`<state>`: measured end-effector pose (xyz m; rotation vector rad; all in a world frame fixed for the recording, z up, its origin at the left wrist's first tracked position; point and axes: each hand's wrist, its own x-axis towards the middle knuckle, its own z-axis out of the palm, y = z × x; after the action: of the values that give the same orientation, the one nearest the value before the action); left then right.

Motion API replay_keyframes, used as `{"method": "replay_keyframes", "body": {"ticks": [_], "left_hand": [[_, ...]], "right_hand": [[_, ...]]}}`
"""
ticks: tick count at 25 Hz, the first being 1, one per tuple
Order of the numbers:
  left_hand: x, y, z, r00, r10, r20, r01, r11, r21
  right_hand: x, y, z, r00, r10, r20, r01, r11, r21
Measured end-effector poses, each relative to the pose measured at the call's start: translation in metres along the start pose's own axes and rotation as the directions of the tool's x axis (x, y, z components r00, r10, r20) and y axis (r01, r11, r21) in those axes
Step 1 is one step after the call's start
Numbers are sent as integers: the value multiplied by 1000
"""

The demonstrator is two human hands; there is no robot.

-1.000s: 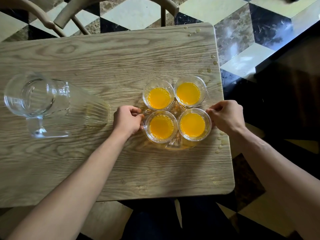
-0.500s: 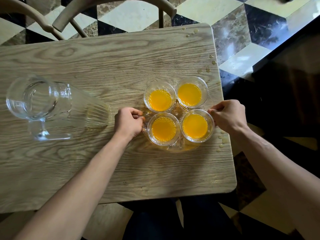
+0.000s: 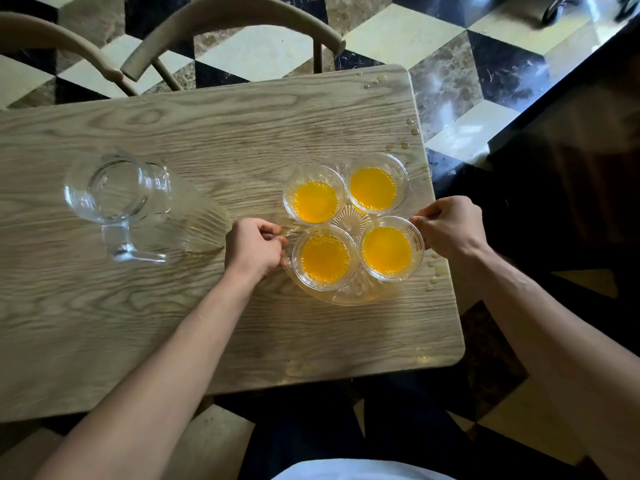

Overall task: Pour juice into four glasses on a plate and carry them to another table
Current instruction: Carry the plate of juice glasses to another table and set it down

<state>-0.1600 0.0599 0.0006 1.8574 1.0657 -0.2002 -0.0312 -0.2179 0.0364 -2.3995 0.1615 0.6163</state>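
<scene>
Both hands, left (image 3: 254,247) & right (image 3: 450,226), pinch grip on clear plate (image 3: 349,295) edges w/ four full glasses (image 3: 325,258) near worktop (image 3: 173,306) corner; uneven lift likely tips glasses, slops juice.

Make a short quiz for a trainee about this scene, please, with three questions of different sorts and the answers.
1. True or false: all four glasses hold juice.
2. Where does the left hand grip the plate? A) left edge B) near edge C) far edge
3. Fill in: the empty pitcher stands to the ___ of the plate.

Key: 1 true; 2 A, while the right hand grips the right edge; 3 left.
</scene>
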Motion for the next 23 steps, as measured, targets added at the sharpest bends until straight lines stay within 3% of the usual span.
{"method": "replay_keyframes", "body": {"ticks": [6, 11, 17, 23], "left_hand": [[-41, -11, -9, 998, -55, -28, 52, 995, -89], [-85, -28, -5, 984, -123, -129, 101, 981, -163], [-149, -54, 3, 941, -247, -231, 183, 947, -265], [-213, -90, 8, 880, -370, -297, 232, 882, -411]], "right_hand": [[-21, -6, -15, 996, -71, 55, 72, 997, 0], [-34, -6, -26, 978, -148, 144, 153, 988, -27], [-51, -4, -26, 935, -242, 260, 279, 953, -115], [-74, -16, -7, 843, -346, 412, 450, 873, -188]]}}
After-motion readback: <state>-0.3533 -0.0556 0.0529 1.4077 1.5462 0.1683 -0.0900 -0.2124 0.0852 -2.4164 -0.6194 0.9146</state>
